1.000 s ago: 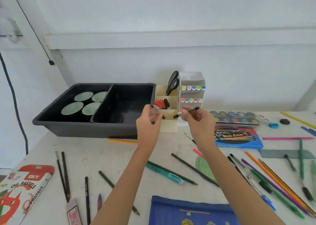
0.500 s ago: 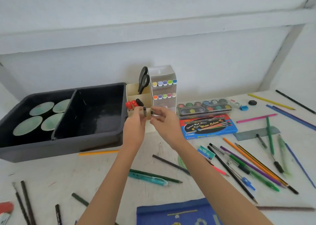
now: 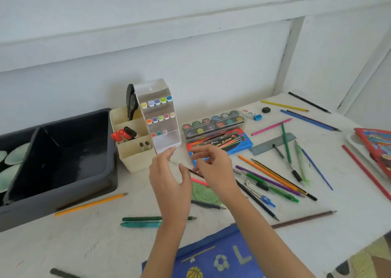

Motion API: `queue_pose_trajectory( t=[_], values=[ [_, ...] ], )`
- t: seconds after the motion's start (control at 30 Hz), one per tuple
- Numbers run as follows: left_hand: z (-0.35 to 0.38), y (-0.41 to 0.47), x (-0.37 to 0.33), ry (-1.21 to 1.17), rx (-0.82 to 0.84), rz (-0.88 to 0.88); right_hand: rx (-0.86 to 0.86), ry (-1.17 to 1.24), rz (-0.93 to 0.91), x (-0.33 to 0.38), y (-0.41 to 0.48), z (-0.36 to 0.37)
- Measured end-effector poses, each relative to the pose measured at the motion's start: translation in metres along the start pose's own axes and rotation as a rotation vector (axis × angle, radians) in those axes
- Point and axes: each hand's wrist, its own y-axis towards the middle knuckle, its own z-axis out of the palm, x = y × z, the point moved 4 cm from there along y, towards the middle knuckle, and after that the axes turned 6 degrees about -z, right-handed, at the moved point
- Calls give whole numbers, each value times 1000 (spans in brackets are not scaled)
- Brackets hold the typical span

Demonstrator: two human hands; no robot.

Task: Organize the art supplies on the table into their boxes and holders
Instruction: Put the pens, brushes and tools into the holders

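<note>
I read left hand (image 3: 169,184) and right hand (image 3: 215,169) relaxed, empty. Left of the fingers (image 3: 164,158), the holder (image 3: 136,161) is part-filled; right of them, loose pencils (image 3: 268,173) await sorting.

From my station I see a white-painted wall (image 3: 190,66), crossed by a horizontal rail (image 3: 148,32) and an upright post (image 3: 288,55), rising behind a scuffed white table (image 3: 101,246) under soft, even light.
</note>
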Motion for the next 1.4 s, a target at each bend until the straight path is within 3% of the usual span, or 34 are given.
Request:
queue_pose_trajectory(
  t=[0.3,0.47,0.6,0.73,0.93,1.07,1.23,1.4],
  values=[
    [88,-37,-20,93,449,38,-226,-138,84,-33,-25,-117],
    [118,-36,-19,335,646,11,-272,-156,111,-45,-29,-166],
    [129,-32,-12,330,780,1,-290,-227,124,-57,-25,-194],
    [128,-28,-15,333,754,20,-315,-399,94,-71,-9,-215],
    [122,-20,-27,344,805,83,-208,-535,58,-80,20,-225],
    [111,-16,-51,-9,827,-79,-113,-631,45,-85,40,-222],
    [98,-17,-79,-360,669,-332,-19,-810,44,-93,53,-210],
    [95,-24,-82,-500,538,-499,3,-829,37,-89,55,-201]
  ],
)
